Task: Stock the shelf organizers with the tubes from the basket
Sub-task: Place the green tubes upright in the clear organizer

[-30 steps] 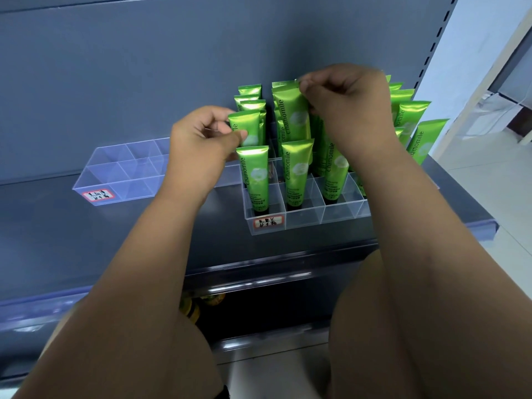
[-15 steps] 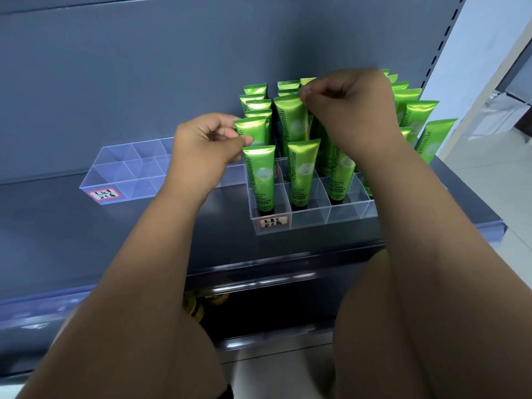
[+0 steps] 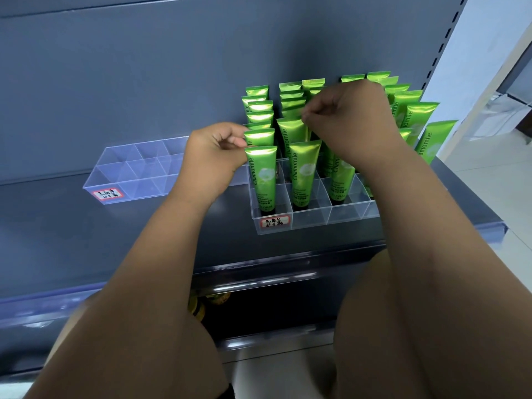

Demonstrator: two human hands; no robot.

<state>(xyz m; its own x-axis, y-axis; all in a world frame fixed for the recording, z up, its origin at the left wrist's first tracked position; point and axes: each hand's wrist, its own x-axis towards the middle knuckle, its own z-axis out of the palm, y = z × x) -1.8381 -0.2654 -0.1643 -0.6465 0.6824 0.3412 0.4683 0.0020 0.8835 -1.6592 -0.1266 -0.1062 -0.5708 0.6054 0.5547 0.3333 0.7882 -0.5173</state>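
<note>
Though beside the tubes (image 3: 260, 174), clear organizer (image 3: 138, 174), red-edged label (image 3: 107, 193).

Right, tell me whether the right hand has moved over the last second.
Yes. Measured against the labelled organizer, the right hand has dropped lower, taking the tube it pinches down with it.

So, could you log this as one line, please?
left hand: pinches left-column tube | right hand: pinches second-column tube | organizer: partly stocked
</note>
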